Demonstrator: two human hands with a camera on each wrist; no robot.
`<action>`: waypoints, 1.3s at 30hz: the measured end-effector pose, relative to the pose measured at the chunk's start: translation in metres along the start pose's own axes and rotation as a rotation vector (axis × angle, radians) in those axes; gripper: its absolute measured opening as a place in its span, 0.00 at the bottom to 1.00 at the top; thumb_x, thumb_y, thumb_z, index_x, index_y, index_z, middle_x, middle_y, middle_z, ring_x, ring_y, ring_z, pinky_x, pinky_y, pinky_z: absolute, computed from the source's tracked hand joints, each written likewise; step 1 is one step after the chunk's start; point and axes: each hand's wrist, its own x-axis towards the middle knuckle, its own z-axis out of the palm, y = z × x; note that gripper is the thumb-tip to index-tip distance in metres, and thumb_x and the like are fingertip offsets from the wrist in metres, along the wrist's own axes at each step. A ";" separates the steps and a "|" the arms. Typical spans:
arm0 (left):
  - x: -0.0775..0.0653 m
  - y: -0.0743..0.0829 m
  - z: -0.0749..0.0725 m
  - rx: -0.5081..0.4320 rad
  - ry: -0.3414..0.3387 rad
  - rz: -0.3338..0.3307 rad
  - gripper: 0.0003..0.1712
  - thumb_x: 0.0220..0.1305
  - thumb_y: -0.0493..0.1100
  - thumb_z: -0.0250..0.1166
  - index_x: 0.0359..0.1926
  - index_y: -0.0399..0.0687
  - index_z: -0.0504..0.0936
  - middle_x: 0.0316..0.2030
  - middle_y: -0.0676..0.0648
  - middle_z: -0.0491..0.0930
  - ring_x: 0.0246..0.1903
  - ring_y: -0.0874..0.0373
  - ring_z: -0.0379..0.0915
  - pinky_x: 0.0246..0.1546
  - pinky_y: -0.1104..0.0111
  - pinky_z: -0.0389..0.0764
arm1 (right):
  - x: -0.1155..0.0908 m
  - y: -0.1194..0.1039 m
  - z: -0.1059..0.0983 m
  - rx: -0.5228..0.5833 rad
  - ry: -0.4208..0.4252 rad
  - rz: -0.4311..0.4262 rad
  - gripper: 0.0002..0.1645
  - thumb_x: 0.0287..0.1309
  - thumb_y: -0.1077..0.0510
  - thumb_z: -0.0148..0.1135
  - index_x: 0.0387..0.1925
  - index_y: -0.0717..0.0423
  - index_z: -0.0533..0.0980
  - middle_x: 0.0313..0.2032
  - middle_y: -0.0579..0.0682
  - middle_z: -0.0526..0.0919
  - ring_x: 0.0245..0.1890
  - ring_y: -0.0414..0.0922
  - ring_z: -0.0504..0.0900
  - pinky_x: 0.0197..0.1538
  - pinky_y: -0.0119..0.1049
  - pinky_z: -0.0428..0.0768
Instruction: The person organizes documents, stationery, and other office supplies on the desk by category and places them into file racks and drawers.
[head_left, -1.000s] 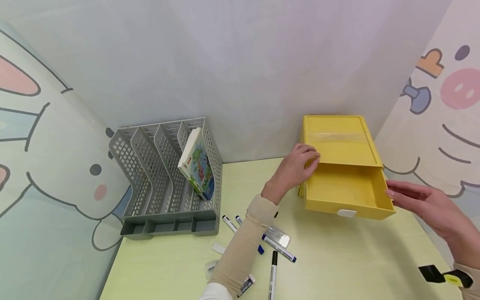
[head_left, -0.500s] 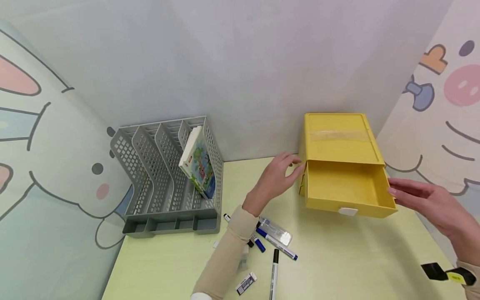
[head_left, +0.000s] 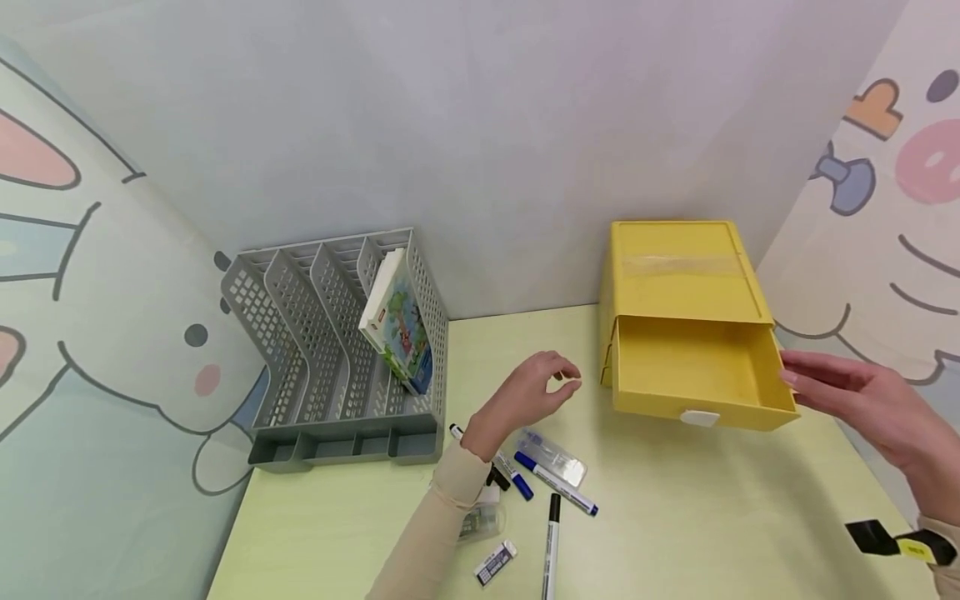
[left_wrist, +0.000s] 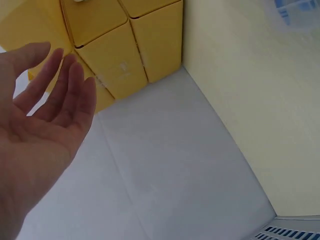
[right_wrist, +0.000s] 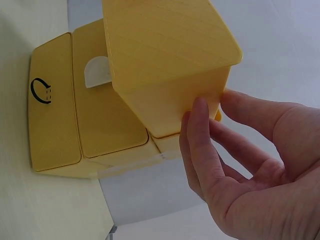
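Observation:
A yellow drawer (head_left: 682, 367) is pulled out at the top of a yellow drawer cabinet (head_left: 678, 271), and its inside is bare. My right hand (head_left: 873, 417) holds its right side wall: in the right wrist view the fingertips (right_wrist: 200, 112) lie on the outer face, with the thumb at the rim. My left hand (head_left: 525, 392) hovers over the table left of the cabinet, fingers loosely bent and nothing in them. Below it lie a blue-capped marker (head_left: 557, 484), a clear flat case (head_left: 553, 457) and a black-capped marker (head_left: 551, 546).
A grey mesh file rack (head_left: 337, 350) with several slots stands at left, books (head_left: 405, 329) in its right slot. A boxed eraser (head_left: 495, 563) and a clear plastic item (head_left: 482, 521) lie near the left sleeve. Walls rise behind and at both sides.
My left hand has left the drawer's left edge and moved down and to the left, towards the markers. My right hand stays at the drawer's right side; the drawer remains out.

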 end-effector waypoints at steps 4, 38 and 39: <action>-0.003 -0.008 0.009 -0.068 -0.151 -0.048 0.09 0.73 0.43 0.66 0.49 0.44 0.86 0.43 0.51 0.84 0.45 0.58 0.79 0.50 0.73 0.79 | 0.000 -0.001 -0.001 -0.024 0.000 0.015 0.38 0.72 0.47 0.62 0.71 0.69 0.66 0.43 0.15 0.76 0.39 0.23 0.81 0.37 0.21 0.80; -0.012 -0.062 0.051 -0.177 -0.700 -0.153 0.09 0.61 0.38 0.77 0.43 0.48 0.89 0.37 0.59 0.83 0.37 0.69 0.76 0.44 0.78 0.77 | -0.003 -0.010 -0.002 0.095 -0.011 -0.009 0.21 0.72 0.57 0.63 0.63 0.46 0.77 0.45 0.21 0.82 0.41 0.24 0.83 0.39 0.21 0.81; -0.013 -0.062 0.051 -0.170 -0.699 -0.150 0.08 0.61 0.38 0.76 0.42 0.48 0.89 0.37 0.59 0.83 0.37 0.69 0.75 0.44 0.78 0.77 | -0.003 -0.010 -0.002 0.093 -0.012 -0.007 0.21 0.72 0.57 0.63 0.64 0.48 0.76 0.45 0.21 0.82 0.41 0.24 0.83 0.39 0.21 0.81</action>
